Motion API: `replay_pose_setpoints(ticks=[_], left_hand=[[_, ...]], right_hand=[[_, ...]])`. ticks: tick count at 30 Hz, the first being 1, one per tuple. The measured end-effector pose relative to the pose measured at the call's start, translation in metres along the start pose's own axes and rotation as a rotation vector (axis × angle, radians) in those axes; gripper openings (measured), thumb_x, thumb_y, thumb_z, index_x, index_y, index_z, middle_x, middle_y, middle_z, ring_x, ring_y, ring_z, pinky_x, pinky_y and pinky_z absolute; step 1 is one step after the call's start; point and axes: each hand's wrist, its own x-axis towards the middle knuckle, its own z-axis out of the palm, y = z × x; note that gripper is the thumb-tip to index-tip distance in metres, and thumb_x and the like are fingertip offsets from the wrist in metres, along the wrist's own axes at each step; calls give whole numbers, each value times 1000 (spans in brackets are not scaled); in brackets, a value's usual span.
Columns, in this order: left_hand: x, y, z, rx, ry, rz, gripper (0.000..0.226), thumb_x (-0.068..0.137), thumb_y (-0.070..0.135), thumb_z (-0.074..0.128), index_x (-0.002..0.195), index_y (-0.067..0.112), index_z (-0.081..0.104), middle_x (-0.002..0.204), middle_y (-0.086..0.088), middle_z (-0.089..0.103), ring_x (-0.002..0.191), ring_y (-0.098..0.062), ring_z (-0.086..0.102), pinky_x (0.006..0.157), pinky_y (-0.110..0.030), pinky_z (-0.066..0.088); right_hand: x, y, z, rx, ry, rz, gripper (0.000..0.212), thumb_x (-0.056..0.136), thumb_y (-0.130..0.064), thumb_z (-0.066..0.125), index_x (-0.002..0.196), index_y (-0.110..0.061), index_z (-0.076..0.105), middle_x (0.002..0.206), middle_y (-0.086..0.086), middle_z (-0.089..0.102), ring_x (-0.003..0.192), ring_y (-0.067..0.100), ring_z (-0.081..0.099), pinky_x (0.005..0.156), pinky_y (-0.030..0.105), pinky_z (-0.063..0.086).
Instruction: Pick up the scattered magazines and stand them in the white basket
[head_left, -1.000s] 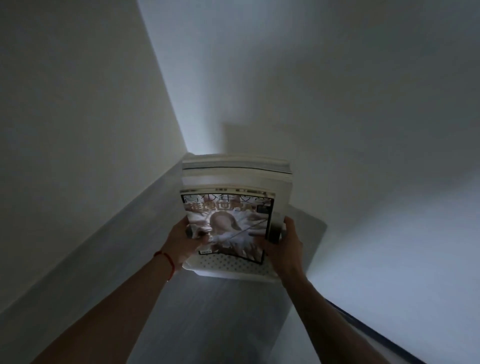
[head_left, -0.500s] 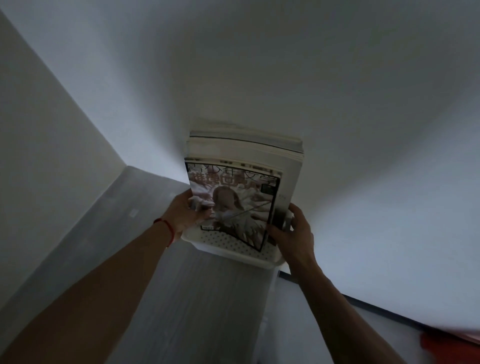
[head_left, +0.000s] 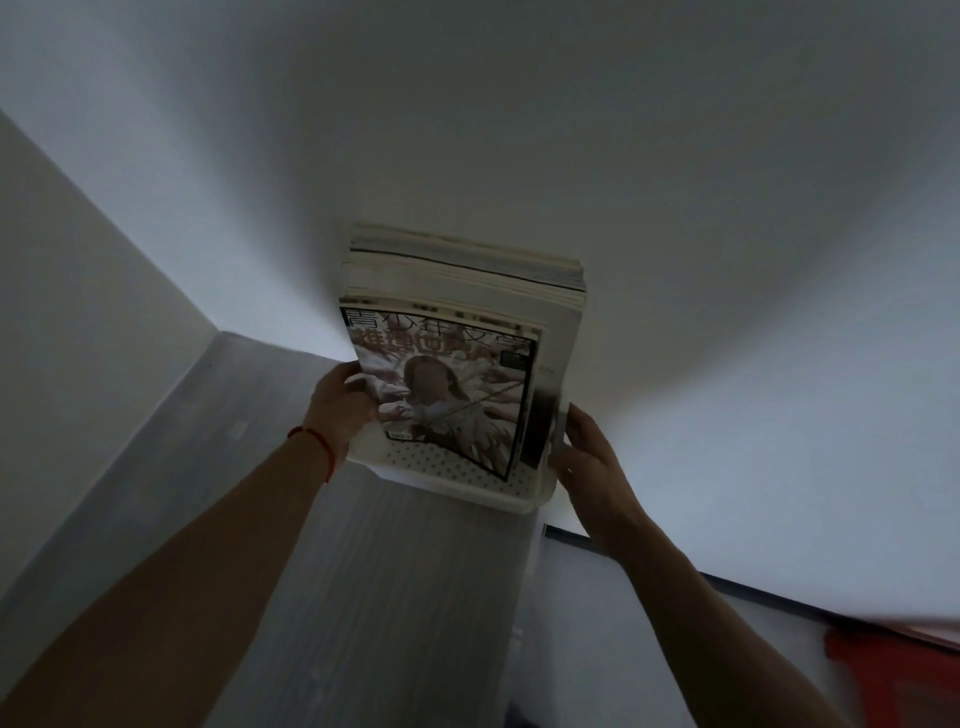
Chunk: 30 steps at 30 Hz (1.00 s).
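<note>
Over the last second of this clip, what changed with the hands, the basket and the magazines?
The view swung: the basket with its magazines now sits against the white wall, and a red object has come into view at lower right. The grip is unchanged: the left hand and right hand still hold the basket's two sides, magazines standing inside. Nothing was let go.

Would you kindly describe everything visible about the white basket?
The white basket looks like plastic, its near wall perforated with rows of small dots and its rim rounded at the corners. It sits in a dim corner by the white wall. A stack of magazines stands upright inside, the front cover hiding most of it. The left hand holds its left side and the right hand its right side. Its base is unseen.
</note>
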Motion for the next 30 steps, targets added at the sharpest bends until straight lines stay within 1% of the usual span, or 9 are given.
replay_pose_setpoints(ticks=[2,4,7,11,15,21,25,28,30], left_hand=[[-9,-10,2,127,144,24,26,89,2,62,113,11,66,110,-16,70,98,-31,65,87,-41,56],[-28,-27,5,152,154,17,22,97,26,61,117,18,64,114,-12,69,102,-30,65,90,-45,56],[-47,-43,8,-19,89,-12,18,101,46,48,100,39,64,105,4,68,99,-22,66,88,-54,58],[-37,-42,11,-57,75,-26,25,103,45,44,113,32,63,115,-7,69,103,-27,67,91,-56,58],[-27,-38,12,-46,72,-42,23,101,51,44,99,40,64,104,3,69,92,-17,67,83,-48,61],[-30,-36,13,-41,100,-40,21,103,46,43,104,34,60,103,3,67,95,-20,65,84,-47,59],[-42,-32,12,-9,140,-83,32,102,39,47,127,18,52,123,-15,61,109,-33,62,98,-56,53],[-68,-25,9,59,222,-48,43,100,33,52,138,14,45,130,-19,58,108,-30,58,98,-43,50],[-92,-20,6,84,278,-2,41,98,21,56,137,14,45,135,-19,54,113,-31,56,96,-41,49]], right_hand=[[-2,0,-5,19,29,48,61,87,-31,56,147,-27,44,149,-5,50,139,19,45,116,49,34],[-6,3,-2,-11,24,109,53,98,-45,48,149,-35,40,151,-13,43,144,13,34,120,46,22],[-12,6,16,-72,-20,103,51,99,-62,33,148,-45,38,145,-19,46,140,9,36,118,40,26],[-13,6,29,-119,22,22,52,108,-47,18,157,-30,23,161,0,32,149,20,29,121,54,26],[-10,9,30,-166,54,-10,53,108,-40,19,159,-23,19,163,5,29,151,21,25,121,54,26],[-9,9,30,-167,47,-5,52,107,-42,20,156,-25,26,154,6,42,142,22,41,117,52,36],[-11,9,27,-205,47,-23,49,106,-47,26,153,-33,32,149,1,49,137,18,48,113,48,42],[-14,6,25,-260,117,26,62,102,-56,32,156,-27,24,153,7,45,139,25,46,113,50,40],[-19,5,24,-320,175,57,71,99,-61,34,158,-23,19,157,11,39,141,27,42,113,47,38]])
